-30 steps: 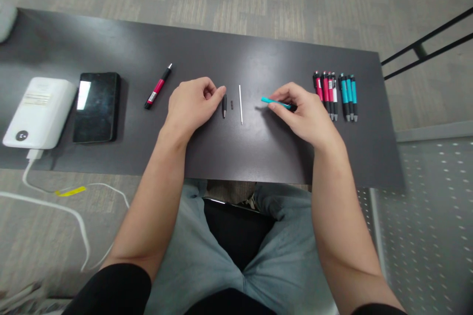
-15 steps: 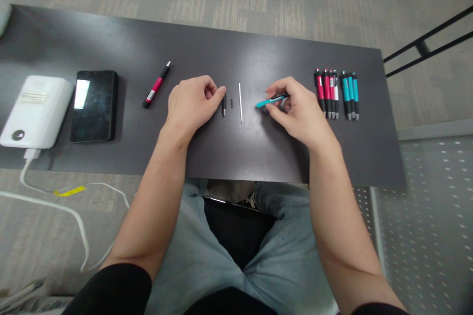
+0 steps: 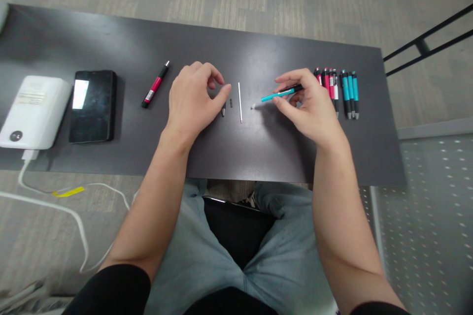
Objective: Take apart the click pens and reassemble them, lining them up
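Note:
My right hand (image 3: 310,106) pinches a blue pen barrel (image 3: 271,97) with a black upper part, its blue end pointing left. Just off that end, a small pale piece (image 3: 253,107) is at the table surface; its kind is too small to tell. A thin silver pen refill (image 3: 240,103) lies upright in the view between my hands. My left hand (image 3: 195,96) hovers with thumb and fingers apart and nothing visible in it. Partly under its thumb is a black pen tip section (image 3: 223,111) with a silver end. Beside that lies a short dark piece, perhaps a spring (image 3: 231,103).
A red-and-black pen (image 3: 155,84) lies slantwise on the dark table (image 3: 236,157), left of my left hand. Farther left are a black phone-like device (image 3: 92,107) and a white power bank (image 3: 35,112) with a cable. Several red, white and blue pens (image 3: 346,89) stand in rows at right.
My right hand has lifted the blue barrel up and right, and a small pale piece now shows by its end. My left hand has risen slightly, its thumb moving right over the tip section.

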A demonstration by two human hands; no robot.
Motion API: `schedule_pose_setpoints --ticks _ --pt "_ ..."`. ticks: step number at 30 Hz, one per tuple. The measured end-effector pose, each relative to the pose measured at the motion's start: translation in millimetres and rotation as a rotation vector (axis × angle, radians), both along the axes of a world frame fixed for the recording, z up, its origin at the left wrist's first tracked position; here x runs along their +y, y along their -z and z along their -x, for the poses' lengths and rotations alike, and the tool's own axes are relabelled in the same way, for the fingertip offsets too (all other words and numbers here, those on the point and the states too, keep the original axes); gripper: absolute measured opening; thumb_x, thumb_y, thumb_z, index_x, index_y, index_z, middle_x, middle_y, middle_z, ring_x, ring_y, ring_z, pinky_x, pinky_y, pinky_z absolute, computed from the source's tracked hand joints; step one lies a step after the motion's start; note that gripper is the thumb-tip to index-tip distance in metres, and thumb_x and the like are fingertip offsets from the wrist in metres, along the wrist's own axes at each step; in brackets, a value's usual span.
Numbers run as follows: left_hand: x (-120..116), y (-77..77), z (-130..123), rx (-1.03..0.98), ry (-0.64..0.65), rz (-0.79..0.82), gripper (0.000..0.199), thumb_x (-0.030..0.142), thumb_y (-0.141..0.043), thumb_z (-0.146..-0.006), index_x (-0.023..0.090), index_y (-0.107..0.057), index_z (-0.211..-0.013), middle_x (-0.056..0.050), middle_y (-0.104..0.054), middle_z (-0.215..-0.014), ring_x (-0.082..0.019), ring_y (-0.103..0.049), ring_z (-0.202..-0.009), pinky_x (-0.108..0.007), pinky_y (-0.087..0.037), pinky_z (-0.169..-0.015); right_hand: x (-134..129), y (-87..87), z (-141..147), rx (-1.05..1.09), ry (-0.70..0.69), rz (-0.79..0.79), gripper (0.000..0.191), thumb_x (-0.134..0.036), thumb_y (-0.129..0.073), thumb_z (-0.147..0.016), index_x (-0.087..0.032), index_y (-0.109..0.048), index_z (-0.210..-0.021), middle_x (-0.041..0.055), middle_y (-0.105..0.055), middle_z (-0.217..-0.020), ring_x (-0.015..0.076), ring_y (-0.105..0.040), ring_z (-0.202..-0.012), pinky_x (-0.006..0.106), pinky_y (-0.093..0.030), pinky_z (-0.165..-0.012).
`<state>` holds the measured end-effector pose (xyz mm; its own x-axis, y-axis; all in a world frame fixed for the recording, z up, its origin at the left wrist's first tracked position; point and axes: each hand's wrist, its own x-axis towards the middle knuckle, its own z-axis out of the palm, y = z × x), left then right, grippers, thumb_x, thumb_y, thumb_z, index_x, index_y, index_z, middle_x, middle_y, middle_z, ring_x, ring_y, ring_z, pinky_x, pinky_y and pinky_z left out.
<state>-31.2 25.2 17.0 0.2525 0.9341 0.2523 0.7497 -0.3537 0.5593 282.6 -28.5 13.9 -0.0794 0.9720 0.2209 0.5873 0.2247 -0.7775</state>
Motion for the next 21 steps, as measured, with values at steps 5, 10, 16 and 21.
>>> schedule_pose_setpoints --ticks 5,10,16,21 --pt "-20 -6.9 -29 0.089 0.212 -0.023 0.019 0.033 -0.088 -0.115 0.032 -0.086 -0.133 -0.014 -0.084 -0.145 -0.046 -0.076 -0.146 -0.065 -0.06 -0.13 -2 -6.7 -3 0.02 0.042 -0.011 0.033 -0.044 -0.095 -0.103 -0.031 -0.077 -0.129 0.0094 -0.089 -0.121 0.0306 -0.084 -0.106 0.046 -0.068 -0.083" --pt "-29 -6.4 -45 0.124 0.267 -0.012 0.024 0.025 -0.08 -0.118 0.031 -0.089 -0.14 -0.014 -0.087 -0.146 -0.047 -0.075 -0.15 -0.068 -0.054 -0.134 -3 -8.9 -4 0.0 0.004 0.028 0.021 -0.031 -0.091 -0.099 -0.034 -0.071 -0.104 0.0065 -0.088 -0.11 0.0282 -0.075 -0.095 0.051 -0.065 -0.096" --pt "-24 -6.5 -37 0.087 0.212 -0.005 0.022 0.03 -0.074 -0.121 0.034 -0.088 -0.138 -0.01 -0.088 -0.143 -0.043 -0.076 -0.146 -0.067 -0.051 -0.135 -2 -2.3 -1 -0.117 -0.019 0.069 0.014 -0.027 -0.084 -0.096 -0.03 -0.076 -0.107 0.0071 -0.084 -0.1 0.0319 -0.076 -0.089 0.052 -0.061 -0.091" --pt "-9 -10.3 -18 0.02 0.076 0.042 0.014 0.036 -0.074 -0.12 0.037 -0.086 -0.128 -0.008 -0.088 -0.138 -0.039 -0.078 -0.136 -0.065 -0.055 -0.135 2 8.8 8 -0.153 -0.013 0.089 0.026 -0.025 -0.086 -0.101 -0.031 -0.075 -0.124 0.0009 -0.077 -0.09 0.0294 -0.077 -0.085 0.049 -0.062 -0.092"
